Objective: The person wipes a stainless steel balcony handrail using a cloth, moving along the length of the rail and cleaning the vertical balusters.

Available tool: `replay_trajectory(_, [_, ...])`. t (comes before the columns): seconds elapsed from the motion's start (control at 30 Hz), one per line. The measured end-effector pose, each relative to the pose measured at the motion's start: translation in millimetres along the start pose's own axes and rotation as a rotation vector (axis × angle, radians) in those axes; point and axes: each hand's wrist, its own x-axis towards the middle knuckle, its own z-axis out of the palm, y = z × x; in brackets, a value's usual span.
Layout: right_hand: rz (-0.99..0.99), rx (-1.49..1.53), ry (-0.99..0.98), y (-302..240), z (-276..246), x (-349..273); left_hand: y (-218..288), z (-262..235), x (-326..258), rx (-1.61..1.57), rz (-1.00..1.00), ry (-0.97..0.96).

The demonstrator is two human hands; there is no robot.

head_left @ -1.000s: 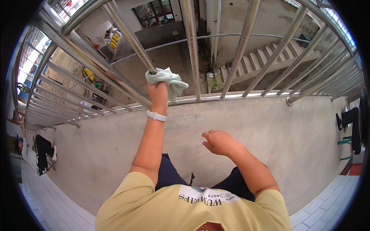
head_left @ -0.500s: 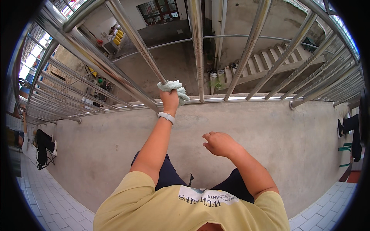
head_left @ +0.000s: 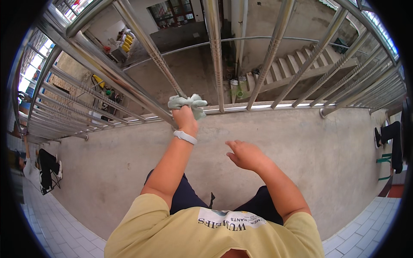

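My left hand (head_left: 185, 118) is closed on a pale green cloth (head_left: 189, 103), which is wrapped round the lower part of a shiny metal baluster (head_left: 161, 64). Loose folds of the cloth hang out to the right of the fist. A light-coloured band (head_left: 185, 137) circles my left wrist. My right hand (head_left: 246, 155) hovers in front of my body over the concrete floor (head_left: 275, 133), its fingers partly stretched and apart, with nothing in it. More upright bars stand to the right of the wrapped one, joined by a low bottom rail (head_left: 234, 107).
Beyond the railing lies a lower courtyard with concrete stairs (head_left: 297, 64) and a green bucket (head_left: 239, 93). A seated person (head_left: 49, 165) is at the far left. Another person's dark-trousered leg (head_left: 390, 133) shows at the far right, near a green stool (head_left: 384, 160).
My left hand and the cloth have slid a little down the baluster toward its foot, and the cloth's folds have shifted. The view has tilted slightly. My right hand has barely moved.
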Motion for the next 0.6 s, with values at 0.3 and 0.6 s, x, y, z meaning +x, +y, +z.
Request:
replay_trajectory(0.3, [-0.019, 0.162, 0.378, 11, -1, 8, -21, 10, -86, 0.287, -0.698, -0.494])
replay_trajectory(0.6, [0.211, 0.188, 0.543, 16, -19, 9, 11, 29, -88, 0.599, -0.462, -1.092])
